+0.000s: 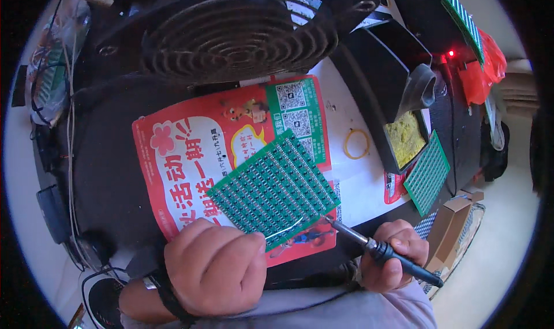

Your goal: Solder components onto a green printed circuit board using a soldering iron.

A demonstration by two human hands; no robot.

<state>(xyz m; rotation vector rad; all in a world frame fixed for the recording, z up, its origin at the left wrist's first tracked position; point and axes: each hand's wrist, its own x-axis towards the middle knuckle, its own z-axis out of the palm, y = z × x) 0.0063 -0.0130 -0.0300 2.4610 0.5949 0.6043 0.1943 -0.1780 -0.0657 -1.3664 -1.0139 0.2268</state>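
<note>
A green circuit board [274, 187] lies tilted on a red printed sheet [167, 193], with rows of small parts over it. My left hand [216, 265] is closed at the board's near edge. From its fingers a thin silvery solder wire [284, 231] reaches over the board's lower part; whether these fingers also touch the board is hidden. My right hand [407, 240] grips a soldering iron [412, 268] by its dark handle. The iron's tip is at the board's right corner, apart from the wire's end.
A black fan with a round grille [239, 46] stands behind the board. To the right are a black iron stand [378, 81] with yellow sponge [407, 141], another green board [428, 176], a yellowish ring [356, 144] and a cardboard box [453, 231]. Cables [72, 156] run along the left.
</note>
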